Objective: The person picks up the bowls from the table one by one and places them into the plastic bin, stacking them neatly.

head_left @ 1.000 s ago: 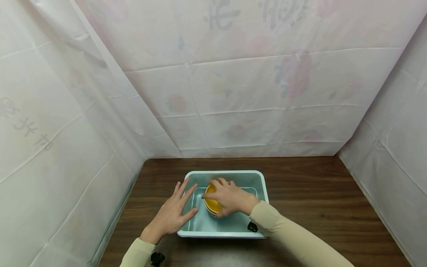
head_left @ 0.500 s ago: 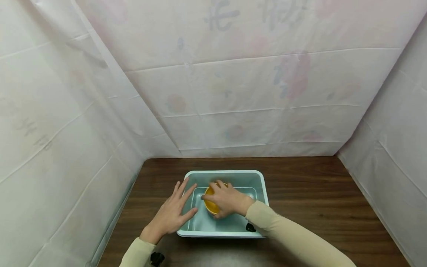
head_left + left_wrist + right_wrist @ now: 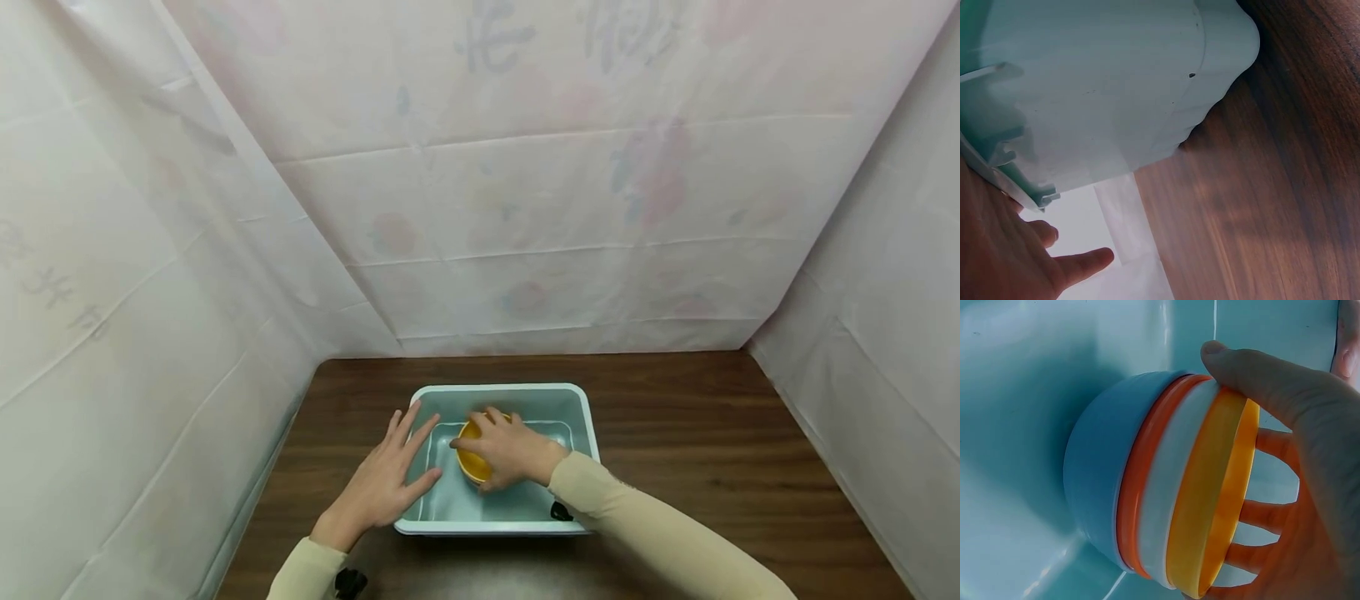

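Note:
A pale blue-green plastic basin (image 3: 491,528) sits on the table. Inside it, my right hand (image 3: 512,450) spans the top bowl of a nested stack, thumb at the near rim and fingers at the far one. This top one is a yellow bowl (image 3: 1200,506). Below it in the right wrist view come a white bowl (image 3: 1163,487), an orange bowl (image 3: 1135,481) and a blue bowl (image 3: 1097,469). My left hand (image 3: 377,485) lies over the basin's left rim with fingers straight and spread. In the left wrist view, part of that hand shows beside the basin's outer wall (image 3: 1116,94).
The dark wooden table (image 3: 690,433) extends around the basin, with more surface on the right. White printed sheets (image 3: 525,208) hang behind and on both sides. A small black device (image 3: 350,582) is at the left wrist.
Over the first half second, my right hand shifts slightly left with the yellow bowl, and the stack shows less of its lower rims. Since then both hands keep their places.

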A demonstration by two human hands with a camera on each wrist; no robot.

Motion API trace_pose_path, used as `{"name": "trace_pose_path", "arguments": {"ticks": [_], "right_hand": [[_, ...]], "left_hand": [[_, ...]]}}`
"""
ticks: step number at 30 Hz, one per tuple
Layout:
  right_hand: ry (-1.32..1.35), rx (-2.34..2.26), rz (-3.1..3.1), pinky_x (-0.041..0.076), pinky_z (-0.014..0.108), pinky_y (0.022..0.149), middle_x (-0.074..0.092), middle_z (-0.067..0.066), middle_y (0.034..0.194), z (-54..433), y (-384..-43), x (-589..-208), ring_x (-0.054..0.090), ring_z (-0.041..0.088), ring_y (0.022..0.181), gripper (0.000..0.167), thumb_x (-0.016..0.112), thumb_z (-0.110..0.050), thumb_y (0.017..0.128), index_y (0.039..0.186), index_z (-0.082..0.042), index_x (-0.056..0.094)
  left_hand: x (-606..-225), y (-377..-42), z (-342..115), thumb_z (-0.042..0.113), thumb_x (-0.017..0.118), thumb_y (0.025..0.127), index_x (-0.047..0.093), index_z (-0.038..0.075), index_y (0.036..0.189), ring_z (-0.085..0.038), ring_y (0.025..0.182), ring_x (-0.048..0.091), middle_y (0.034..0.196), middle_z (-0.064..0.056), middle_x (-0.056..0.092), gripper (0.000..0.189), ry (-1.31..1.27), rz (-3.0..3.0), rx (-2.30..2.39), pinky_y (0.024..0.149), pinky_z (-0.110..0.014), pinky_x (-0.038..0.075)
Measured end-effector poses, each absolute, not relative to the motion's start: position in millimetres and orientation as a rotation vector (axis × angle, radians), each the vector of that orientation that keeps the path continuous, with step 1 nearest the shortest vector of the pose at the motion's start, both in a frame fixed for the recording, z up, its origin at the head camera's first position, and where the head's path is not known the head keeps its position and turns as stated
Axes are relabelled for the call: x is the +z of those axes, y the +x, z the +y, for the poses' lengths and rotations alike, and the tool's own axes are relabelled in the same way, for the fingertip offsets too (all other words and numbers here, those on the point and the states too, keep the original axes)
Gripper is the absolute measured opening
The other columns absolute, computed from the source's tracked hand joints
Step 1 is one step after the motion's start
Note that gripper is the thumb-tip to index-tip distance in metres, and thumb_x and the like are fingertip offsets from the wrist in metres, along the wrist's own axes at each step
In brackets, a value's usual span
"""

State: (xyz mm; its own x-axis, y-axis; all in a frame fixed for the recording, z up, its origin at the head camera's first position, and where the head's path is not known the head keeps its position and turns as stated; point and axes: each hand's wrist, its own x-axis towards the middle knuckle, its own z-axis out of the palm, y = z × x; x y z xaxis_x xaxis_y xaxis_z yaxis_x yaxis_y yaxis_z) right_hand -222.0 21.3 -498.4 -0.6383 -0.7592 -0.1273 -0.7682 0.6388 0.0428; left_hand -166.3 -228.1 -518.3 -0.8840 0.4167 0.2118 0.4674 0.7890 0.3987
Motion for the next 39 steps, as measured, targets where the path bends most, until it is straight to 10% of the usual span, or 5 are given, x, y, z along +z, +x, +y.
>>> {"name": "trace_pose_path", "arguments": {"ticks": [39], "right_hand": [[-1.292, 0.139, 2.765, 0.045, 0.059, 0.107, 0.038, 0.010, 0.159, 20.9, -220.8, -500.6, 0.039, 0.033, 0.145, 0.084, 0.079, -0.063, 0.081, 0.155, -0.042, 0.044]], "left_hand": [[-517.9, -163.6, -228.1, 0.054, 0.056, 0.102, 0.030, 0.027, 0.164, -0.051, 0.155, 0.016, 0.174, -0.010, 0.010, 0.072, -0.701, -2.856, -0.684, 0.097, -0.075, 0.044]]}}
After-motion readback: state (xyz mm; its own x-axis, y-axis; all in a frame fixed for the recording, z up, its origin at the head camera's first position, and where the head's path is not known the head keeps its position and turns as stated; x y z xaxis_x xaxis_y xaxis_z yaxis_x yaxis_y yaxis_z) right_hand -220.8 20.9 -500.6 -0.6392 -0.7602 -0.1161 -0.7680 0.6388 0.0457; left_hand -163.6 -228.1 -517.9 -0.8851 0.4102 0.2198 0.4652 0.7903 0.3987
